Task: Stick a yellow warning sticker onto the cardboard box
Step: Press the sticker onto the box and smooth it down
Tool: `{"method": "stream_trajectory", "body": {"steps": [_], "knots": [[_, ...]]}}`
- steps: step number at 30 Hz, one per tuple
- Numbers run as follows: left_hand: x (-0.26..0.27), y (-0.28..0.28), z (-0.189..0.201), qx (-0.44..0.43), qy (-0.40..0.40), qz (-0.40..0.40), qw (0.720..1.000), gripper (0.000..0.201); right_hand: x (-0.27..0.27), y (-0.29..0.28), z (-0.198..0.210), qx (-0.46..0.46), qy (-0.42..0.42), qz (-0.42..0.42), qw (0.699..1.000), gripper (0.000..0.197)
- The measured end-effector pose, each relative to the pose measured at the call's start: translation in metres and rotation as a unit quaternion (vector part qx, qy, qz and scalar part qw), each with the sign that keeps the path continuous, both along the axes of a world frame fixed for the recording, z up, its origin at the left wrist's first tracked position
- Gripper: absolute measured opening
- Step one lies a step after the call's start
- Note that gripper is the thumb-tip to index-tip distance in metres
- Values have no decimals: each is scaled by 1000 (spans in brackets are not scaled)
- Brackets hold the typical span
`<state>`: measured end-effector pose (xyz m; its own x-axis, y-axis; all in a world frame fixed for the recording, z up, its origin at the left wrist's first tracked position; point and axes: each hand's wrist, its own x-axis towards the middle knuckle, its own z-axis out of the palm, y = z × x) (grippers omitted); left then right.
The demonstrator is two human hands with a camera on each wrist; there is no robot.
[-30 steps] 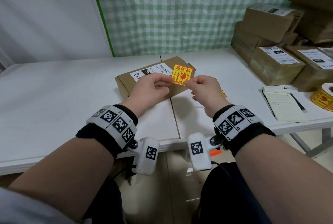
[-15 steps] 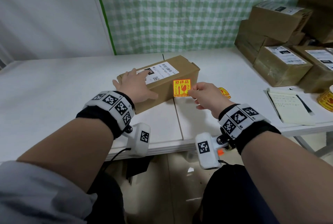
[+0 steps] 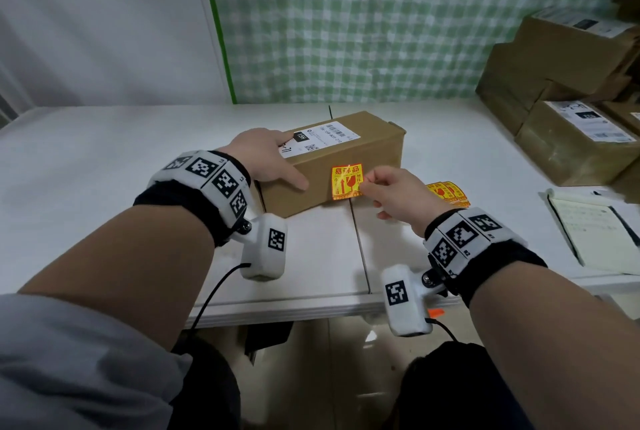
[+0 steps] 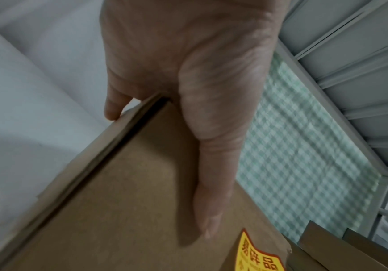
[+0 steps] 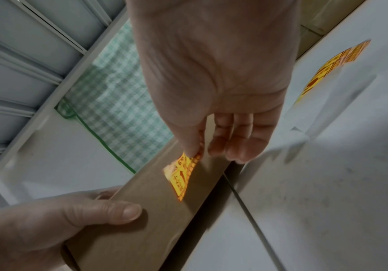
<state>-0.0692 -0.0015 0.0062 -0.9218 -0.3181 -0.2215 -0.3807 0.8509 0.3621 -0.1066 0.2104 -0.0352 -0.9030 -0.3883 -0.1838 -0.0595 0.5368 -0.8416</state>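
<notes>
Pinched sticker (image 3: 346,182) by right edge in right hand (image 3: 398,194), left part against near side of box (image 3: 367,149). Gripped box's left end with left hand (image 3: 259,156), at middle of desk (image 3: 104,159), long axis left-right. Judged right hand nearer for smoothing rightward.

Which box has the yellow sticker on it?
The lone cardboard box mid-table held by the left hand; the right hand pinches the yellow sticker against its front side. The stacked boxes at right show only white labels.

A long brown cardboard box (image 3: 375,149) lies slantwise on the white table (image 3: 104,159), a shipping label (image 3: 322,140) on top, and the yellow warning sticker (image 3: 346,182), printed in red, is partly laid on its near side.
</notes>
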Motion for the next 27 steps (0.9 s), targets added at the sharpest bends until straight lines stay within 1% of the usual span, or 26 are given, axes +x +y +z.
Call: {"method": "stream_trajectory", "body": {"steps": [5, 11, 15, 19, 27], "knots": [[-2, -3, 1, 10, 1, -6, 1000, 103, -6, 0, -5, -19, 18, -7, 1000, 19], [-4, -5, 4, 21, -6, -7, 1000, 102, -11, 3, -3, -41, 11, -32, 999, 21], [-5, -5, 4, 32, -4, -2, 999, 102, -11, 4, 1, -82, 17, -7, 996, 25], [-4, -5, 4, 37, -6, 0, 999, 102, -10, -1, 5, -63, 16, 26, 998, 23], [-4, -4, 3, 47, -2, -3, 999, 102, -15, -10, 3, -38, 15, 11, 999, 24]]}}
